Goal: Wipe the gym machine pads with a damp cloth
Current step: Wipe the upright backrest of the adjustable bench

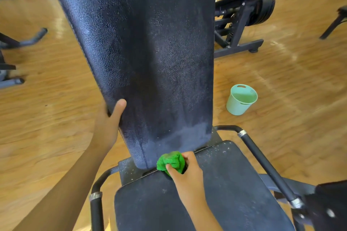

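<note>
Our left hand (107, 124) clasps the back pad (150, 52) at its 8 o'clock edge, thumb across the front, fingers out of sight behind. Our right hand (185, 170) clutches a balled green cloth (171, 162), pressed to the pad's 6 o'clock end, just above the seat pad (225, 193). A mint bucket (240, 99) stands on the floor (56, 108), at 2 o'clock from the cloth.

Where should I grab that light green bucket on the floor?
Probably by the slot handle cut into the rim of the bucket, reaching down from above. It stands upright with its open top up, and the smooth tapered wall offers nothing else to hook fingers into.
</note>
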### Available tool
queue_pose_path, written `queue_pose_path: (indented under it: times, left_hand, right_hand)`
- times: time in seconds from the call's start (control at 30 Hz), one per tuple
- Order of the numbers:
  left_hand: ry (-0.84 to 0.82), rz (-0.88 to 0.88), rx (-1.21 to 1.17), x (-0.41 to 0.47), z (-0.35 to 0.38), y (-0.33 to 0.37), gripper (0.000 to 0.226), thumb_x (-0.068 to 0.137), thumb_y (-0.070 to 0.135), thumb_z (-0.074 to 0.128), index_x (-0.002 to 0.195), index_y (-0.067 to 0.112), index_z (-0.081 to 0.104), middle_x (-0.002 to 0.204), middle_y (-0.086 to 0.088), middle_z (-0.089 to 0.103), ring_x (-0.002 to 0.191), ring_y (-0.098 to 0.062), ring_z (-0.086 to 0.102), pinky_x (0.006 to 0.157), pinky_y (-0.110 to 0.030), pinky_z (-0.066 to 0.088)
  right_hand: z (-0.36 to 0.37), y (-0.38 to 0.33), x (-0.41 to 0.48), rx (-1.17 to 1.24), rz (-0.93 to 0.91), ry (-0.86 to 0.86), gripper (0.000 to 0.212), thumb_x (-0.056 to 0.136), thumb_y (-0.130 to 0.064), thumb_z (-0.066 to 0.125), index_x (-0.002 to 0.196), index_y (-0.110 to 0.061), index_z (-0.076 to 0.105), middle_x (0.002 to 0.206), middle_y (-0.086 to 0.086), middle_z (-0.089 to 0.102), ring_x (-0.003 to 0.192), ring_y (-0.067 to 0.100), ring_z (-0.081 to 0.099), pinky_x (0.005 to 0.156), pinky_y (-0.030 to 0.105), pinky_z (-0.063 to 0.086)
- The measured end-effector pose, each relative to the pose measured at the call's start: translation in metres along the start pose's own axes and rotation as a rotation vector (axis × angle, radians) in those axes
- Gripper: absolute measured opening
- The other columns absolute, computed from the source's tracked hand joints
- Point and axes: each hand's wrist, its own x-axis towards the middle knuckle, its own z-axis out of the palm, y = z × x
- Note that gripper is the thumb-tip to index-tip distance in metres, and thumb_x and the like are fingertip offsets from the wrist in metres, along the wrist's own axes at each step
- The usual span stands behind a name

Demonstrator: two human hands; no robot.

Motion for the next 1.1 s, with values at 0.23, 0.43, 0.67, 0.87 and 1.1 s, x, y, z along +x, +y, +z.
queue_pose_path:
  times: [0.23, 0.43, 0.67, 0.87, 1.1]
  left_hand:
    - [-0.199, -0.104, 0.014, -0.014, -0.013, -0.017, 0.026, 0.092, 0.013, 0.058, 0.116, 0.004, 0.059, 0.106, 0.007, 0.065, 0.081, 0.014, 0.062, 0.069, -0.005, 0.046]
    - [-0.255, -0.090, 0.073, -0.009, -0.017, -0.022, 0.061, 0.072, 0.053, 0.061, 0.120, 0.014, 0.059, 0.113, 0.013, 0.065, 0.094, 0.016, 0.058, 0.073, -0.003, 0.043]
    - [-0.295, -0.161, 0.100, 0.007, -0.027, -0.029, 0.066, 0.060, 0.059, 0.072, 0.109, 0.016, 0.064, 0.106, 0.004, 0.072, 0.102, -0.010, 0.065, 0.087, -0.034, 0.051]
    - [-0.321, -0.168, 0.099, 0.010, -0.028, -0.028, 0.054, 0.059, 0.055, 0.075, 0.097, 0.018, 0.063, 0.102, -0.003, 0.072, 0.098, -0.012, 0.066, 0.086, -0.035, 0.051]
    - [-0.351, -0.143, 0.049, 0.009, -0.026, -0.030, 0.024, 0.086, 0.019, 0.070, 0.106, 0.012, 0.061, 0.099, 0.011, 0.068, 0.083, 0.014, 0.061, 0.068, -0.004, 0.044]
  right_hand:
    - [0.043, 0.014, -0.026, 0.045, 0.072, 0.025, 0.026, 0.079, -0.014, 0.075, 0.089, -0.024, 0.054, 0.079, -0.005, 0.064, 0.074, 0.001, 0.059, 0.058, 0.010, 0.043]
    - [0.080, 0.003, -0.037, 0.160, 0.073, 0.185, 0.027, 0.081, -0.008, 0.073, 0.090, -0.028, 0.057, 0.079, -0.009, 0.065, 0.075, -0.001, 0.060, 0.060, 0.010, 0.045]
    - [0.104, -0.041, -0.019, 0.233, -0.105, 0.305, 0.026, 0.081, -0.014, 0.075, 0.095, -0.026, 0.057, 0.087, -0.019, 0.061, 0.082, 0.001, 0.059, 0.068, 0.011, 0.047]
    - [0.115, -0.051, -0.001, 0.131, -0.191, 0.369, 0.029, 0.078, -0.021, 0.078, 0.085, -0.030, 0.051, 0.076, -0.012, 0.058, 0.073, 0.007, 0.056, 0.061, 0.016, 0.046]
    - [0.121, 0.000, -0.008, 0.018, -0.018, 0.420, 0.038, 0.078, -0.016, 0.078, 0.075, -0.033, 0.044, 0.061, -0.008, 0.049, 0.058, 0.008, 0.047, 0.051, 0.018, 0.037]
